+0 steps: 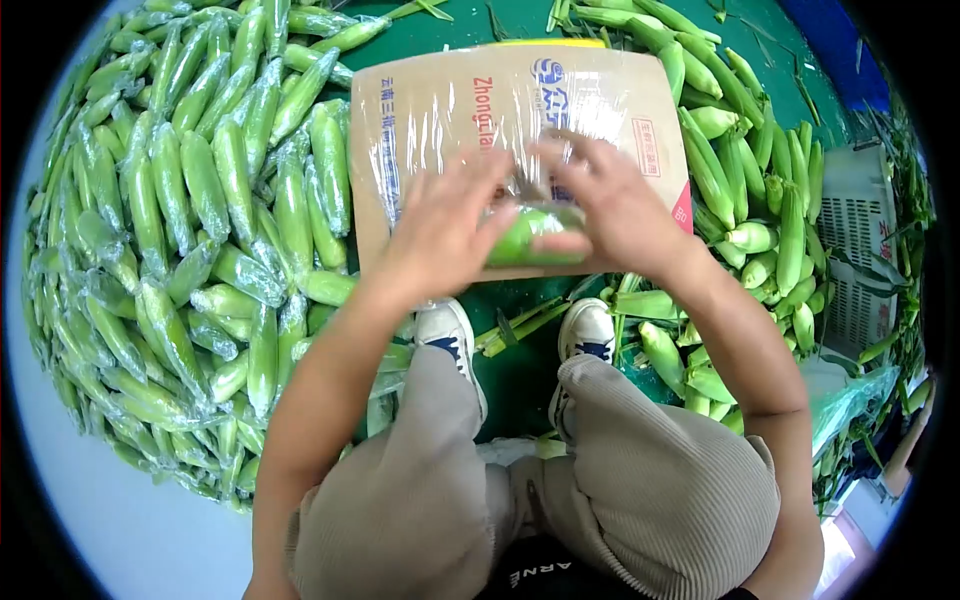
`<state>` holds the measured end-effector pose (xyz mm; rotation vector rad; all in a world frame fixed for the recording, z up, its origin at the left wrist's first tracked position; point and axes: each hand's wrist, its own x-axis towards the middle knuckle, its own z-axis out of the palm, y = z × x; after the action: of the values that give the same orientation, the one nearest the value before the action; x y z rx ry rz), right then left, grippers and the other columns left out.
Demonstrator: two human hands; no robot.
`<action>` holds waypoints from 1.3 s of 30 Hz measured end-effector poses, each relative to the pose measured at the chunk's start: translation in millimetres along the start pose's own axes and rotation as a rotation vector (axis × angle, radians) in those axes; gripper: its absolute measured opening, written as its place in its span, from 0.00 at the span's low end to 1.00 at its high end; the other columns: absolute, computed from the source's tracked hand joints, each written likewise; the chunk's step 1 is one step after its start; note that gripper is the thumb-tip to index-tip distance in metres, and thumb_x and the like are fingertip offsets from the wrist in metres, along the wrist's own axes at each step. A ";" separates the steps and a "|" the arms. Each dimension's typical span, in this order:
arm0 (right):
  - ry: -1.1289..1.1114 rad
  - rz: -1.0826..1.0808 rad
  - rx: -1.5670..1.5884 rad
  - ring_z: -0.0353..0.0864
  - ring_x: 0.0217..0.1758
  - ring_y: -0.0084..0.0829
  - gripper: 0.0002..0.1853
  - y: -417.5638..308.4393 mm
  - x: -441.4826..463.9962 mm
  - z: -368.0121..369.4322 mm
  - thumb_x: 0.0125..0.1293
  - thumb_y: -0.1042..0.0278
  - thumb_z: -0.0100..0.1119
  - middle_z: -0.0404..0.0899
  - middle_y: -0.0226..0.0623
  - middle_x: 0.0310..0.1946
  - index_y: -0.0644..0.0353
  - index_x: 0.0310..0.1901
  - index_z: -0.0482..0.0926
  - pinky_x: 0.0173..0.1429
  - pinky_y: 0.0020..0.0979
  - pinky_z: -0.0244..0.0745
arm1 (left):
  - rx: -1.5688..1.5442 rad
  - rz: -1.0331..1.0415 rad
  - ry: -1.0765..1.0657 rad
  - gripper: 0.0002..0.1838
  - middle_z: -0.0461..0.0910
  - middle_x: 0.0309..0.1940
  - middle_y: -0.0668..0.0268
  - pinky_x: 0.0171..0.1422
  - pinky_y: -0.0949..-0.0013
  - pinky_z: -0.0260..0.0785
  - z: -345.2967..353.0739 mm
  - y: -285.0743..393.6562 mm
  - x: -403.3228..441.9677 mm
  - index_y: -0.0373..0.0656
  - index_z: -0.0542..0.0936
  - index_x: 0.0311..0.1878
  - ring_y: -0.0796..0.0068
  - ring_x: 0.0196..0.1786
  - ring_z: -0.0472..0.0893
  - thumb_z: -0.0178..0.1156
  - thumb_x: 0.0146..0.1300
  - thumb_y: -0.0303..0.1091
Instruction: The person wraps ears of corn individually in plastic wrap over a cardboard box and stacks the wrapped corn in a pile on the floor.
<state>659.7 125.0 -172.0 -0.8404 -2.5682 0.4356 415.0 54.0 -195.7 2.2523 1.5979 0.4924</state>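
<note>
"Counting by kind, what can be seen?"

"One green corn ear (pixel 515 238), low on one cardboard sheet (pixel 375 235), is framed by two hands; two white shoes (pixel 447 325) and one pale slatted crate (pixel 862 200) are also seen. The film-wrapped ears (pixel 205 185) heaped at left and the ears without film (pixel 790 235) at right are too overlapped to be counted."

"And how are the hands held?"

"The fingers of both the left hand (pixel 440 228) and the right hand (pixel 615 205) are spread and curved over the ear, blurred; whether anything is pinched cannot be told."

"The surface and the room?"

"The printed cardboard is covered with glossy clear film (pixel 440 115) and laid on a green floor (pixel 465 22), strewn with leaf scraps. At upper right, a blue surface (pixel 845 45) is seen."
</note>
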 end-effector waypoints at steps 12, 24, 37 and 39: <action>-0.148 0.067 0.125 0.84 0.57 0.52 0.35 63.0 82.8 14.2 0.59 0.44 0.77 0.83 0.52 0.53 0.62 0.61 0.81 0.62 0.45 0.80 | 0.325 0.171 0.264 0.41 0.83 0.63 0.60 0.81 0.49 0.63 -11.1 -16.1 57.2 0.48 0.75 0.74 0.53 0.74 0.75 0.75 0.54 0.32; -0.295 -0.267 -0.185 0.47 0.91 0.32 0.35 66.4 90.1 76.2 0.80 0.34 0.46 0.55 0.19 0.87 0.34 0.84 0.62 0.90 0.62 0.34 | -0.119 -0.063 -0.486 0.30 0.87 0.47 0.47 0.62 0.48 0.78 -34.5 8.3 33.5 0.46 0.81 0.62 0.43 0.52 0.86 0.71 0.52 0.37; -0.302 -0.373 0.406 0.75 0.72 0.47 0.38 -6.3 2.7 43.5 0.72 0.37 0.65 0.75 0.45 0.69 0.56 0.73 0.70 0.73 0.51 0.70 | -0.754 -0.169 -1.215 0.46 0.77 0.64 0.50 0.70 0.56 0.71 -13.3 35.6 -94.8 0.43 0.68 0.74 0.52 0.66 0.79 0.78 0.51 0.39; -0.585 -0.119 0.704 0.83 0.56 0.45 0.39 -57.0 -63.2 46.6 0.65 0.40 0.75 0.81 0.47 0.56 0.60 0.67 0.72 0.59 0.45 0.79 | -0.878 -0.068 -0.978 0.52 0.68 0.71 0.51 0.76 0.56 0.66 -15.9 14.2 -124.9 0.41 0.64 0.79 0.51 0.72 0.72 0.78 0.50 0.37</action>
<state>656.8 34.4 -206.8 -0.3211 -2.5997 1.6179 380.9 -67.7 -185.9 1.3702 0.7148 0.0021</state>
